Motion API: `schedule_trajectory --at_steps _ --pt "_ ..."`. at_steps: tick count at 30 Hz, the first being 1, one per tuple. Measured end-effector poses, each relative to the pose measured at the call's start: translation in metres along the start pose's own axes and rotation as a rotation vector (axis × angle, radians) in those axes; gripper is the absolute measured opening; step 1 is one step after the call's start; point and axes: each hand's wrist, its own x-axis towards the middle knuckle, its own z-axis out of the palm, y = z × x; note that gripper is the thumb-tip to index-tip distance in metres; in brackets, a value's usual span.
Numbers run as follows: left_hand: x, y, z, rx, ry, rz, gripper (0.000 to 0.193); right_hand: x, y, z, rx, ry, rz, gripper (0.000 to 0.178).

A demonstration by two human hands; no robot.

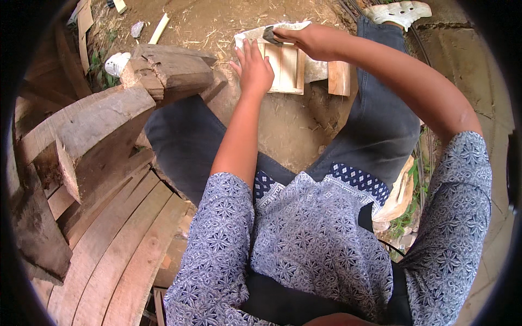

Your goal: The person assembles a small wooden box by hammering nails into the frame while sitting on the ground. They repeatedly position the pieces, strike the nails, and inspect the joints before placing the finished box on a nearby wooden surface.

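The bare dirt ground (293, 127) spreads out ahead of me, my two dark-trousered legs (375, 117) parted over it. Along the ground's near left side run long planks (122, 247), set side by side, and beyond them rough, heavy beams (103, 125) reach up toward my left white shoe (116, 63). My right white shoe (399, 13) sits at the ground's far right corner.

Between my feet, toward the ground's far edge, lies the slatted wooden frame (283, 68), pale, with narrow rails around its slats. Whitish material (315, 70) shows past its right edge and along its far edge; I cannot tell whether that is one piece. A short wooden block (339, 79) stands just to the right of this material.

My left grip (255, 73) is wide, fingers spread and palm down, at the frame's left edge; the fingertips reach its far left corner. My right grip (312, 42) comes in above the frame's far right corner, closed around a dark tool (270, 35) with a blocky head. The head is over the frame's far edge, just beside my left fingertips; I cannot tell whether it touches the wood. Smallest of all, thin wood shavings (190, 41) litter the ground's far left part.
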Motion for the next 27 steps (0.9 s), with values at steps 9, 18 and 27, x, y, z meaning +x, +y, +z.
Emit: schedule_trajectory --at_steps 9,18,27 --pt "0.003 -0.002 -0.002 0.016 0.009 -0.006 0.063 0.021 -0.05 -0.085 0.162 0.113 -0.012 0.053" --pt "0.002 0.003 0.0 0.04 -0.03 -0.045 0.062 0.012 -0.006 -0.045 -0.008 -0.054 -0.093 0.048" --pt "-0.001 0.007 -0.003 0.047 -0.054 -0.048 0.063 0.012 0.006 -0.023 -0.09 -0.131 -0.008 0.054"
